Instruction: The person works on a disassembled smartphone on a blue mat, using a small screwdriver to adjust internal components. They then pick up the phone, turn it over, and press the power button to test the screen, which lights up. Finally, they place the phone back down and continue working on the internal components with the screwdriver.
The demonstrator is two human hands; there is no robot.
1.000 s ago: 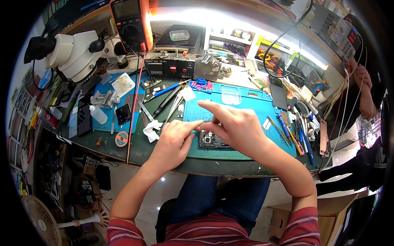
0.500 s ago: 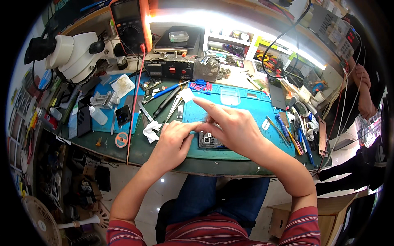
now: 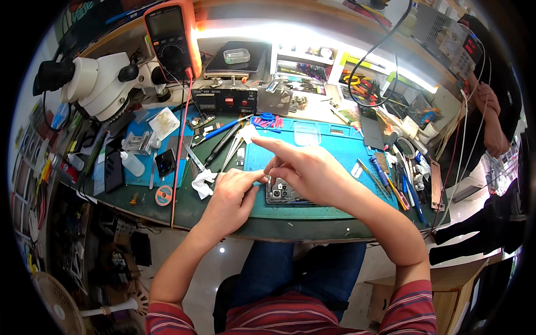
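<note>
An opened phone (image 3: 287,192) lies on the blue work mat (image 3: 357,192), its camera lenses showing and part of it covered by my right hand. Above the phone's left edge my right hand (image 3: 312,173) pinches with thumb and a bent finger, index finger stretched out to the left. A tiny pale thing shows at that pinch, too small to name. My left hand (image 3: 230,192) has curled fingers, its index fingertip meeting the right hand's fingertips. Whatever it grips is hidden. Just beyond the right index fingertip is a small white piece (image 3: 249,134).
Left of the hands lie crumpled white tissue (image 3: 202,183), a solder spool (image 3: 164,195), a white bottle (image 3: 133,163) and a microscope (image 3: 95,86). A multimeter (image 3: 172,44) stands behind. Screwdrivers and tweezers (image 3: 410,190) crowd the right side. Another person's arms (image 3: 491,120) show at far right.
My right fingers have shifted slightly at the pinch, and more of the phone's camera area shows. The whole view has moved a little. My left hand stays close beside the right.
</note>
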